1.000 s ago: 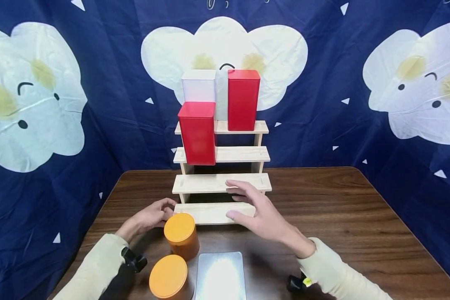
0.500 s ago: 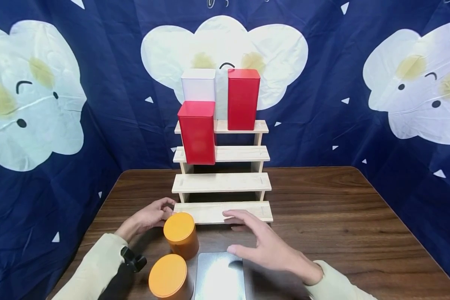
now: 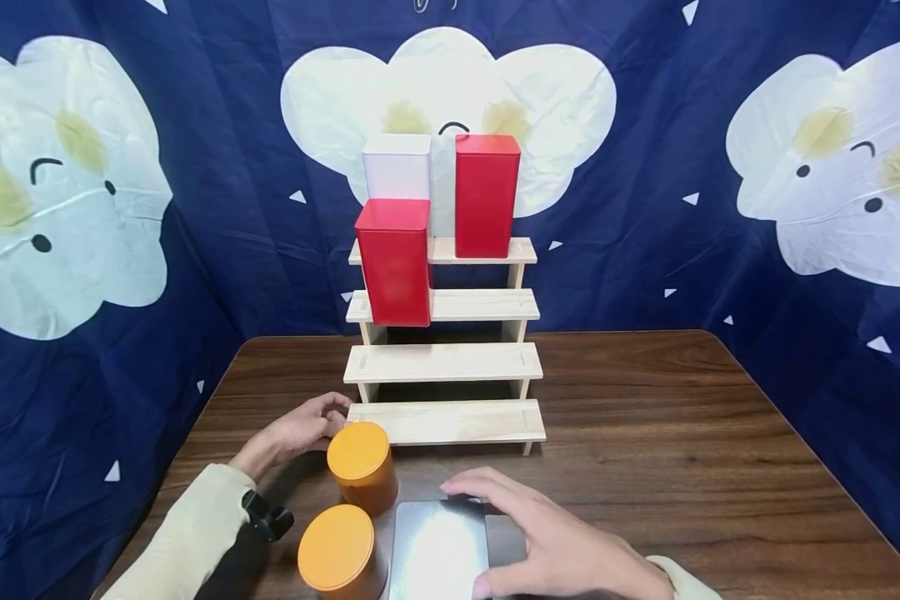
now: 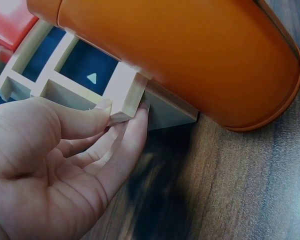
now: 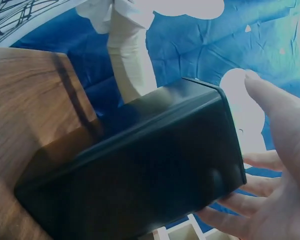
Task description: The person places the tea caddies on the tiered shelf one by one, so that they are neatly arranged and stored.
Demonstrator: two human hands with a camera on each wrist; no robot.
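My left hand [image 3: 300, 432] pinches the left end of the lowest board of a stepped wooden rack [image 3: 450, 421]; the left wrist view shows thumb and fingertips on the board's corner [image 4: 122, 92]. Close beside it stands an orange round canister [image 3: 363, 479]. My right hand [image 3: 551, 537] spreads over the right side of a rectangular tin [image 3: 431, 546] with a shiny silver top. In the right wrist view the tin [image 5: 140, 175] looks dark, with the fingers at its far top edge and the thumb held apart.
A second orange canister [image 3: 337, 550] stands left of the tin, nearer to me. One red tin [image 3: 395, 267] is on the rack's second-highest step. Another red tin [image 3: 486, 200] and a white tin [image 3: 397, 171] stand on the top step. Dark blue cloth [image 3: 225, 167] hangs around the wooden table [image 3: 645, 433].
My right hand has moved down and toward me from above the rack's lower steps to the silver-topped tin. The left hand stays on the rack.
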